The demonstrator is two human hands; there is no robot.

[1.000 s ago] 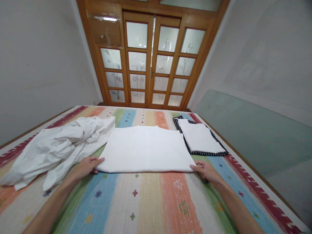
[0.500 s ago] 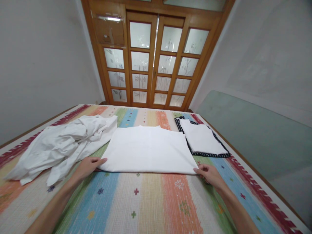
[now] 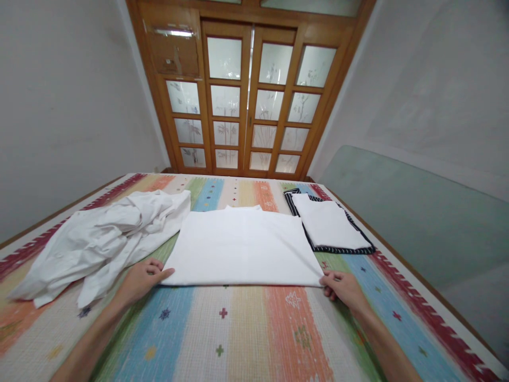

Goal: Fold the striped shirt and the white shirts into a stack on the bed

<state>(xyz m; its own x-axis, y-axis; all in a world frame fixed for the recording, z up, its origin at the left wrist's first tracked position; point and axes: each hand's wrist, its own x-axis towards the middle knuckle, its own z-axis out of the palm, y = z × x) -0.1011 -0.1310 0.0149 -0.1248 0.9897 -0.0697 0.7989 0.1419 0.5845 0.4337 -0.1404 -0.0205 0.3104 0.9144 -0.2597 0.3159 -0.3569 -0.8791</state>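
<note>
A white shirt (image 3: 242, 246) lies folded into a wide, flat shape in front of me, with what looks like its collar at the far edge. At its near left corner, my left hand (image 3: 145, 278) is closed, thumb on top of the cloth and fingers partly hidden. The near right corner is pinched between the thumb and fingers of my right hand (image 3: 344, 289), and a slanting crease runs across the cloth there. To the left of the folded shirt lies a crumpled white shirt (image 3: 107, 233).
A folded white garment (image 3: 332, 223) rests on a black-and-white striped one (image 3: 350, 250) at the right. Everything lies on a colourful striped bedspread (image 3: 246, 334). Beyond the bed are wooden doors with glass panes (image 3: 246, 106); a pale green panel (image 3: 413, 207) runs along the right wall.
The near edge of the folded shirt has come slightly closer to me and looks straighter. Both hands keep to its corners, the right one shifted a little outward.
</note>
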